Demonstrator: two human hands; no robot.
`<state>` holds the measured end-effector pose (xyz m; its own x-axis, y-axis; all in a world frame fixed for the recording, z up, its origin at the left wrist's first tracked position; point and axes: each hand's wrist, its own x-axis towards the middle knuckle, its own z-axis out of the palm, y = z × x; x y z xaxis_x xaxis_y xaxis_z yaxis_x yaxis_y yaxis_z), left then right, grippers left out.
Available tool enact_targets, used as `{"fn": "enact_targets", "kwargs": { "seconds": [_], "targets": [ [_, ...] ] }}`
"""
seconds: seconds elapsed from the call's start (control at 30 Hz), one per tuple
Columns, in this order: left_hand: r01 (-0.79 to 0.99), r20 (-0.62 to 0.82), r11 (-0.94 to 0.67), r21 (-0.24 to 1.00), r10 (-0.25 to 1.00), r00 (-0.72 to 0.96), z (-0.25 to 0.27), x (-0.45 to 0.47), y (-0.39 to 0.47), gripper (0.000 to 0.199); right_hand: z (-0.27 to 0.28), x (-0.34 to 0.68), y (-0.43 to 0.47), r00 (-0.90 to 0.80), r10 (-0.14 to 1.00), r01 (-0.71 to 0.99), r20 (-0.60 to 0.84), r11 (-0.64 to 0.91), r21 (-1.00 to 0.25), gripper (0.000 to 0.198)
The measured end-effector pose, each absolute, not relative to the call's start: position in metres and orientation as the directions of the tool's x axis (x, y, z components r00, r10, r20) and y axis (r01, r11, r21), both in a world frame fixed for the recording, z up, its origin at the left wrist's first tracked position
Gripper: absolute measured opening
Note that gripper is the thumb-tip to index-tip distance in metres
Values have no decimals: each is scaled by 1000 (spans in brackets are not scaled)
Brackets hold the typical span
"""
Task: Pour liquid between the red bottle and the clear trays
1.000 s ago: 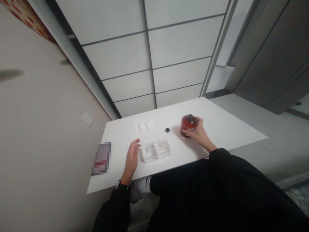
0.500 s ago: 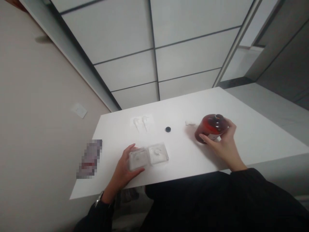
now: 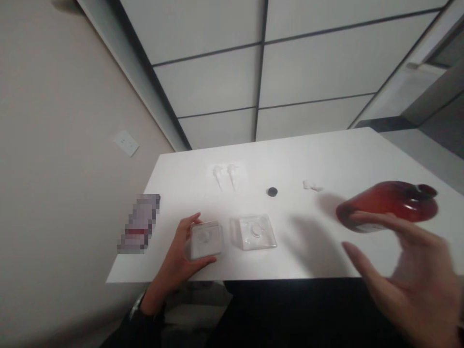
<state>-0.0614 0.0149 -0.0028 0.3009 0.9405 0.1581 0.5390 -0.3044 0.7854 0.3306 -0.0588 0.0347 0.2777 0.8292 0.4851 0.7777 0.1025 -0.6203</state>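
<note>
My left hand [image 3: 183, 252] grips a clear square container [image 3: 206, 240] by its side, thumb along the near edge and fingers at the far edge. Just right of it, apart from it, a second clear square container [image 3: 257, 232] with a round shape in its middle lies on the white table [image 3: 290, 159]. My right hand [image 3: 416, 270] is open and somewhat blurred, thumb and fingers spread, with nothing between them. Behind it stands a dark red bottle [image 3: 387, 205] without a cap; the fingers overlap its lower part in view.
A small black cap [image 3: 272, 192] lies mid-table. Two white pump heads [image 3: 232, 176] lie at the back left, and a crumpled white piece [image 3: 312, 185] is right of the cap. A pixelated item [image 3: 139, 224] is by the left edge, near the wall socket [image 3: 126, 143].
My right hand has let go of the red bottle and drawn back toward me. My left hand's container has parted from the other one, leaving a gap. The view has shifted.
</note>
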Motion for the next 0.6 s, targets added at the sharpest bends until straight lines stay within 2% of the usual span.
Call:
{"fn": "enact_targets", "kwargs": {
  "seconds": [0.07,0.13,0.2,0.3,0.4,0.5,0.6],
  "targets": [
    [552,177,-336,763,930,321,0,-62,14,90,36,312,-48,69,904,765,421,223,-604,62],
    [565,178,-360,743,919,351,5,-63,13,93,32,294,-33,-115,936,722,334,310,-619,73],
    [571,174,-386,725,904,390,11,-63,15,99,25,279,-18,-200,943,693,267,329,-642,83],
    [578,147,-409,706,883,446,20,-60,18,109,17,266,-4,-271,939,661,211,341,-668,84],
    [610,94,-406,680,874,476,27,-57,22,115,14,265,2,-319,925,629,208,370,-684,72],
    [628,96,-419,655,871,481,30,-55,23,115,16,274,0,-286,936,638,208,347,-687,62],
    [623,130,-428,655,876,465,32,-57,24,110,18,286,-5,-210,954,670,214,300,-679,61]
  ]
}}
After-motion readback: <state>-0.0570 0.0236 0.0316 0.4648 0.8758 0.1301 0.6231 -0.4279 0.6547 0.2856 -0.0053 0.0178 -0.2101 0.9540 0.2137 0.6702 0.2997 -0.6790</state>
